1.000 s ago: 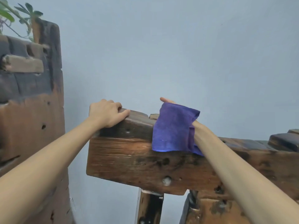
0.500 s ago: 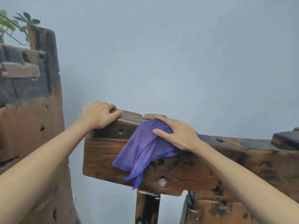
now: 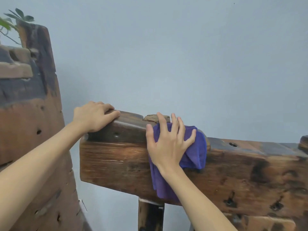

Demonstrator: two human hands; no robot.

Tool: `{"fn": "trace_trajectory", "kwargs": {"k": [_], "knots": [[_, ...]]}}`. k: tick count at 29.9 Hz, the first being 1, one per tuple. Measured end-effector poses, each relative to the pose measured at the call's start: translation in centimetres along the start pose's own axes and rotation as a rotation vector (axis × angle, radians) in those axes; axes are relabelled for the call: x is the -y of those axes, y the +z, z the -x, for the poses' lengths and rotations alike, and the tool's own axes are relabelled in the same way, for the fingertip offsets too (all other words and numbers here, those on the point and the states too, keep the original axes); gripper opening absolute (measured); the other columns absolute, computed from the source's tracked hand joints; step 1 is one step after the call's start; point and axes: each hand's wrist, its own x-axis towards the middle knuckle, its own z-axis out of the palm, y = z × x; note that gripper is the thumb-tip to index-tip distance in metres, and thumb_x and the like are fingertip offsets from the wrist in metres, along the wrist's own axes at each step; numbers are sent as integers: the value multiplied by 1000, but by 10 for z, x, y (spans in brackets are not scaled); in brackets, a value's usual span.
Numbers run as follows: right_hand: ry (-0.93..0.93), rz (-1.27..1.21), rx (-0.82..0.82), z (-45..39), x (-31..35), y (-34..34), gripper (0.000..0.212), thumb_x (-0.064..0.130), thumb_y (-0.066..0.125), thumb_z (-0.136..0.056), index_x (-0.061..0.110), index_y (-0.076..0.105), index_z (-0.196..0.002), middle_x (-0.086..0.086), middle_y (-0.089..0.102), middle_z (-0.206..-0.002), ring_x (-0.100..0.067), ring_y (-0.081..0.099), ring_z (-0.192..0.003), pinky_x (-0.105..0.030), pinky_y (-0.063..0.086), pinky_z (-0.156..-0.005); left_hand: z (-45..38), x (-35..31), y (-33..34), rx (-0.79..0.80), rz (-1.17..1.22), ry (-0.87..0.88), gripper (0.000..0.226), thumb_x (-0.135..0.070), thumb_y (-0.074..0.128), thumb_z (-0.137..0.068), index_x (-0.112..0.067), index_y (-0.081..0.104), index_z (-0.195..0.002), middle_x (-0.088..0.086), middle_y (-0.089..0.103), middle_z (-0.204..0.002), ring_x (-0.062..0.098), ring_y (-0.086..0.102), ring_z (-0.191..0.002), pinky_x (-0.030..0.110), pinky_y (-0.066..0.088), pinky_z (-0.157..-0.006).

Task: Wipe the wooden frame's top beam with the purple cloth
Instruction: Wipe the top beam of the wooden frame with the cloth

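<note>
The wooden frame's top beam [image 3: 116, 159] is a thick, dark, weathered plank that runs from centre to the right edge. A purple cloth [image 3: 196, 149] is draped over its top edge and hangs down the front face. My right hand [image 3: 168, 144] lies flat on the cloth with fingers spread, pressing it against the beam. My left hand [image 3: 93, 116] rests on the beam's left end, fingers curled over the top edge. A small wooden peg [image 3: 150, 117] sticks up just behind my right fingertips.
A tall worn wooden panel [image 3: 30, 130] stands at the left, with plant leaves [image 3: 13, 19] above it. A plain blue-grey wall [image 3: 183, 55] is behind. A post [image 3: 150, 215] supports the beam from below. A raised block [image 3: 304, 144] sits at the beam's far right.
My right hand with the cloth has slid to the right along the beam and turned, so the fingers point up. The cloth is more bunched under the palm. The left hand stays put.
</note>
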Motion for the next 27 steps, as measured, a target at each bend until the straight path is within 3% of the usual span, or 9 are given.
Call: {"fn": "trace_trajectory", "kwargs": {"k": [5, 9, 11, 14, 17, 19, 22, 26, 27], "knots": [[-492, 156, -62, 37, -73, -1, 61, 63, 57, -87, 43, 51, -145, -7, 40, -160, -36, 34, -149, -70, 19, -114, 0, -8, -5, 65, -8, -48, 67, -76, 24, -84, -30, 60, -116, 1, 67, -120, 29, 60, -104, 39, 43, -73], [-496, 280, -82, 55, -170, -9, 65, 63, 62, -83, 43, 52, -144, -9, 40, -159, -39, 28, -149, -74, 19, -112, -10, -52, -7, 195, -153, -169, 89, -84, 20, -80, -15, 56, -121, 15, 60, -127, 40, 58, -111, 52, 44, -94], [-357, 293, -113, 59, -207, -15, 67, 58, 64, -80, 42, 52, -144, -15, 39, -159, -43, 28, -149, -73, 15, -114, -10, -76, -9, 260, -160, -121, 100, -92, 15, -76, -18, 55, -130, 17, 57, -133, 40, 56, -119, 56, 40, -102], [106, 138, -193, 72, -218, -10, 70, 50, 55, -86, 36, 39, -152, -19, 24, -165, -43, 16, -153, -68, 10, -118, -4, -107, -1, 311, -125, 59, 110, -97, -3, -67, -29, 56, -130, 9, 58, -135, 32, 52, -129, 65, 25, -111], [633, -188, -342, 79, -163, 8, 66, 46, 41, -96, 41, 20, -158, -13, 9, -170, -36, 6, -156, -67, 12, -119, -6, -126, 3, 350, -57, 42, 120, -99, -7, -63, -23, 57, -130, 10, 55, -140, 32, 48, -133, 65, 24, -112], [752, -308, -346, 83, -112, 21, 66, 44, 39, -98, 36, 18, -159, -11, 5, -170, -32, 2, -157, -66, 11, -119, -8, -133, 2, 354, -73, 22, 127, -101, -5, -61, -17, 55, -135, 10, 52, -146, 33, 46, -136, 66, 24, -111], [383, -155, -141, 109, -63, 38, 68, 45, 43, -97, 33, 21, -160, -7, 6, -170, -33, 2, -157, -61, 5, -122, -6, -137, 2, 330, -95, 12, 125, -102, 4, -63, -15, 55, -137, 11, 50, -148, 32, 44, -138, 63, 27, -109], [-661, 85, 46, 105, -115, 33, 64, 51, 55, -92, 42, 38, -153, 5, 32, -164, -20, 24, -154, -47, 14, -122, -3, -136, -1, 315, -101, 5, 109, -97, 17, -73, -16, 57, -134, 10, 52, -146, 31, 45, -136, 58, 30, -109], [-823, 81, 81, 92, -138, 23, 62, 50, 58, -91, 41, 44, -151, 6, 37, -161, -20, 34, -150, -46, 17, -121, -1, -136, -1, 308, -100, 14, 105, -96, 18, -75, -16, 58, -131, 10, 53, -144, 31, 46, -135, 58, 31, -109]]}}
